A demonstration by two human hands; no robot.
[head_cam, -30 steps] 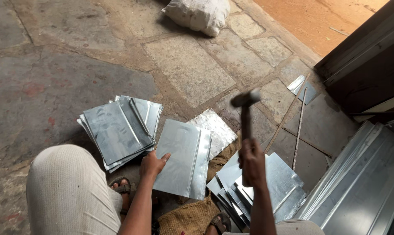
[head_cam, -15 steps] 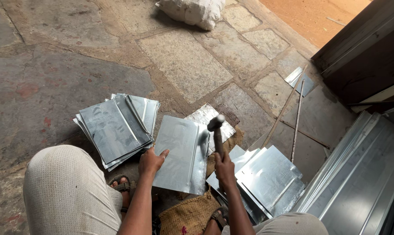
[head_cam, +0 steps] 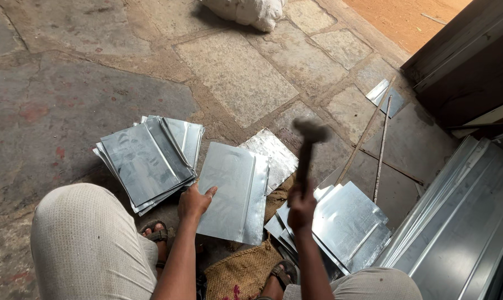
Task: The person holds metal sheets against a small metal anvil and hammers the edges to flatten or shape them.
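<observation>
**Hammer up over the folded sheet**

Gripping the hammer [head_cam: 308, 145] by the lower end of its handle, my right hand [head_cam: 301, 208] is closed tight around it, with the dark head raised and blurred above the paving. My left hand [head_cam: 194, 202] lies flat, fingers spread, on the near left corner of the folded metal sheet [head_cam: 233, 190], pinning it down rather than clasping it. That sheet lies between my knees on the stone floor [head_cam: 235, 78], its raised seam running lengthwise near its right edge, its near end touching a piece of burlap sacking [head_cam: 243, 273]. Left of it sits a stack of folded sheets [head_cam: 146, 158], fanned unevenly. Right of it, under my right forearm, lies another pile of flat sheets [head_cam: 346, 225], and beyond that long metal panels [head_cam: 462, 222] run along the right side. Two thin rods [head_cam: 380, 147] lie on the stones near a small metal offcut [head_cam: 386, 95]. A white sack [head_cam: 246, 11] rests at the top edge of the view.
</observation>
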